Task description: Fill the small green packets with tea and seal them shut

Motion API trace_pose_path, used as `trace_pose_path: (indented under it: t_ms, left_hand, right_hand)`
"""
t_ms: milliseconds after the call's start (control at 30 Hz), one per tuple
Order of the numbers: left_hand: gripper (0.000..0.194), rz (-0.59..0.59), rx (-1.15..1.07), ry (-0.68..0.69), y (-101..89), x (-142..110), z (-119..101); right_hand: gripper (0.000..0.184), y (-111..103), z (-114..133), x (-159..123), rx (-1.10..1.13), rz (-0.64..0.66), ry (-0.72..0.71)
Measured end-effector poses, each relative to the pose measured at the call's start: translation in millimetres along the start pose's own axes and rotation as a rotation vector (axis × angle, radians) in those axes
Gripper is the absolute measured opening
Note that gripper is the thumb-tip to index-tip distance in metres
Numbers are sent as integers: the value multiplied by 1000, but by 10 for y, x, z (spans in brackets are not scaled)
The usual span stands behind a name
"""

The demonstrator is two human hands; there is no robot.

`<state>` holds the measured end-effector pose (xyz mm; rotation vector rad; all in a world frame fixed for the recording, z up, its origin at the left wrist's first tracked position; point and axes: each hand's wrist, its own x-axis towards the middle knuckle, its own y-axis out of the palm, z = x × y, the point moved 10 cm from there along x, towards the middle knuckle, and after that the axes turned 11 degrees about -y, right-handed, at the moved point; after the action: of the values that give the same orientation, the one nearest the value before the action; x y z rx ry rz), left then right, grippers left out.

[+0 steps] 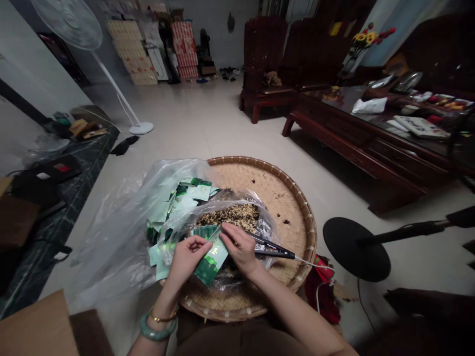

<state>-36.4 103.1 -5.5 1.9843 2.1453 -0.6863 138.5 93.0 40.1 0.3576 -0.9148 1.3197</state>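
Note:
Over a round woven bamboo tray [293, 198], both hands hold a green foil sachet [213, 257]. My left hand [188, 257] pinches its left edge, while my right hand [239, 245] is closed on its upper right edge. Black two-armed tongs like a hair straightener [276, 249] lie partly behind my right hand, arms apart, with a white cord; I cannot tell whether that hand touches them. Beyond the hands, a clear plastic bag [267, 217] holds a loose dark and pale dry mix [233, 215]. Several more green sachets [181, 205] fill a large plastic bag [122, 237] at left.
A cardboard box [40, 326] stands at the lower left. To the right are a black round stand base [356, 247] and a dark wooden table [345, 143]. A white standing fan [141, 128] stands farther back. Red cloth [324, 296] lies by the tray.

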Motion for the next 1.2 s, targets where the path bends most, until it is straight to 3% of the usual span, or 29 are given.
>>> trace_pose_path:
  t_ms: [200,433,567,667,833,967,1067,1200]
  left_hand:
    - [29,-6,-2,-17,-28,6,15]
    - [22,-48,172,85,-78,-14,-97]
    - [21,-96,360,156,-120,12,-119]
    - [18,-153,508,248,-168,4,-186]
    - [17,-166,474,464,-220,-93,-391]
    - [20,-76,360,376,-164,-29,-390]
    - [19,-18,314,312,-59,6,-414]
    - [31,39,112,190,16,73,-344]
  right_hand:
    - [26,17,53,-24,5,36,-30]
    - [8,55,-197,74,38,172,225]
    - [9,121,-92,156,2,267,96]
    - [12,178,-15,140,82,253,44]
    - [11,268,-266,-37,283,193,377]
    - [25,443,-344,-190,629,283,642]
    - [34,471,-359,-236,719,386,722]
    - [40,239,-520,-159,692,230,752]
